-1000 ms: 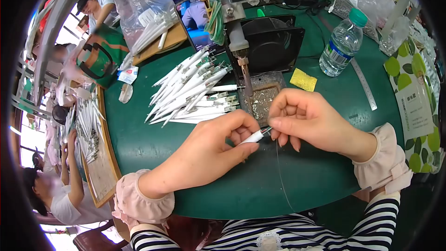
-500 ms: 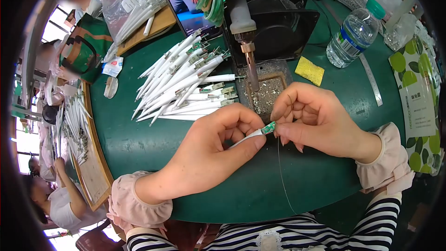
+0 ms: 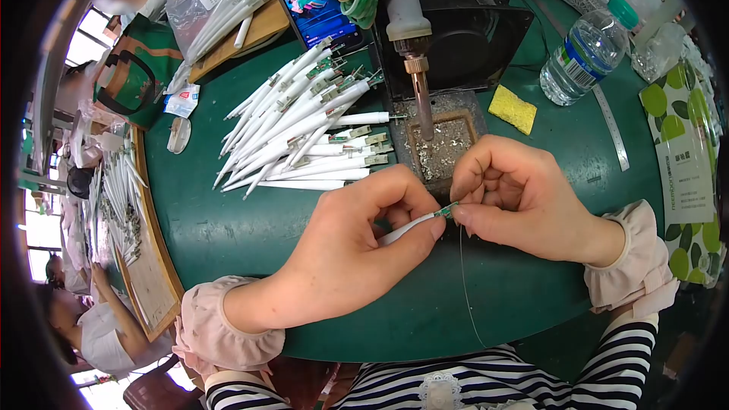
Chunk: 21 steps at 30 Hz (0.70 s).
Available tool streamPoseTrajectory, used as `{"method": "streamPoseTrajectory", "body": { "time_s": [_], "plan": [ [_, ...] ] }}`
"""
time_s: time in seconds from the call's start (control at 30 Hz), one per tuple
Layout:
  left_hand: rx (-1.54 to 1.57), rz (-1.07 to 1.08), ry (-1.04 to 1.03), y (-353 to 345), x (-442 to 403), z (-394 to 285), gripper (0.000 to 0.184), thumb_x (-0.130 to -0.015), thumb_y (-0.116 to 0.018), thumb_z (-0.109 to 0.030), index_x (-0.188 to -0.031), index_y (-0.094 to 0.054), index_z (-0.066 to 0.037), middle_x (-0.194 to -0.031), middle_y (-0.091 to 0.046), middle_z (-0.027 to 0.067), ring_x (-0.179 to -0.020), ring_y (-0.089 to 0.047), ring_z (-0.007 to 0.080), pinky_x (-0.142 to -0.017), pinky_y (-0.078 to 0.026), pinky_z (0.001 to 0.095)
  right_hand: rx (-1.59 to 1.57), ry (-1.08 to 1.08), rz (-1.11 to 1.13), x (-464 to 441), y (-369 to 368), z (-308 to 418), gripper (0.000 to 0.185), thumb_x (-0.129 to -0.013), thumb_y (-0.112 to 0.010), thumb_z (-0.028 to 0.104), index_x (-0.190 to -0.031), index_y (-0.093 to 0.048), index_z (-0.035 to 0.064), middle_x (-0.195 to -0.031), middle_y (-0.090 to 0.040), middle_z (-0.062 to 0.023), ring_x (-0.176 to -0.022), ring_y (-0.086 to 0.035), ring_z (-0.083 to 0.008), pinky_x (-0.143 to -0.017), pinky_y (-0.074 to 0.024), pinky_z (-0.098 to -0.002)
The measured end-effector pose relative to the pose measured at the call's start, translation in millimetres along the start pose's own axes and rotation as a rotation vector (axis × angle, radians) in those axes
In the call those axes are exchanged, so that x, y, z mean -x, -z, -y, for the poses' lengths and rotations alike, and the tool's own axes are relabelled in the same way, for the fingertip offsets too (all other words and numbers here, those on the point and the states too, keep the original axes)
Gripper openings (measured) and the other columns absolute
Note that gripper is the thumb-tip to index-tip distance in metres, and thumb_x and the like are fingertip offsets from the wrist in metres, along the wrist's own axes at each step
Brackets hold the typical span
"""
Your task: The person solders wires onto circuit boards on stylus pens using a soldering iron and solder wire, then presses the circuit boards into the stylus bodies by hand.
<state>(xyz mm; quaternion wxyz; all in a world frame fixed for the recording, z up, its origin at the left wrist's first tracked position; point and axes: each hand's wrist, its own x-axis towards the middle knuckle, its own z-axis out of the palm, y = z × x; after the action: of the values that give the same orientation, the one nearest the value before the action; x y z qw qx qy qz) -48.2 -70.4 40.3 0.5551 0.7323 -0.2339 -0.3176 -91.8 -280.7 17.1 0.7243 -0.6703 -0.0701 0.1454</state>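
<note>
The left hand point(image 3: 364, 247) grips a white stick point(image 3: 414, 226) between thumb and fingers, near the middle of the table point(image 3: 250, 247); the right hand point(image 3: 524, 201) pinches its green end, a thin wire point(image 3: 465, 281) hanging just below. Beyond them, a shallow tray point(image 3: 472, 102) holds pale scraps under a soldering iron point(image 3: 421, 83). The capped bottle point(image 3: 585, 57) contains clear liquid, and at left a wooden tray point(image 3: 148, 288) holds many similar white sticks point(image 3: 121, 190).
</note>
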Motion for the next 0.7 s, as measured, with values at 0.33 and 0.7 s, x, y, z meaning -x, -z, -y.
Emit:
{"method": "streamPoseTrajectory", "body": {
  "time_s": [0.33, 0.7],
  "plan": [
    [0.049, -0.09, -0.012, 2.8, -10.2, 7.6, 0.008, -0.085, -0.062, -0.001, -0.091, -0.058, 0.0, -0.084, -0.056, 0.0009, -0.071, -0.051, 0.0041, -0.063, -0.042, 0.0194, -0.004, -0.232, -0.024, -11.7, 7.3, 30.4, 0.018, -0.092, -0.054, 0.012, -0.101, -0.042, 0.0039, -0.073, -0.061, -0.0067, -0.06, -0.06, -0.0122, -0.043, -0.0403, -0.0184],
    [0.044, -0.209, -0.128, 6.9, -20.9, 10.9, 0.007, -0.085, -0.062, -0.002, -0.09, -0.057, 0.0, -0.085, -0.055, 0.0018, -0.074, -0.052, 0.0057, -0.061, -0.043, 0.0197, 0.151, 0.063, -0.174, -14.9, -11.1, 14.7, 0.012, -0.091, -0.054, 0.01, -0.092, -0.044, 0.0036, -0.066, -0.056, -0.0021, -0.051, -0.049, -0.0034, -0.044, -0.0341, -0.0158]
  ]
}}
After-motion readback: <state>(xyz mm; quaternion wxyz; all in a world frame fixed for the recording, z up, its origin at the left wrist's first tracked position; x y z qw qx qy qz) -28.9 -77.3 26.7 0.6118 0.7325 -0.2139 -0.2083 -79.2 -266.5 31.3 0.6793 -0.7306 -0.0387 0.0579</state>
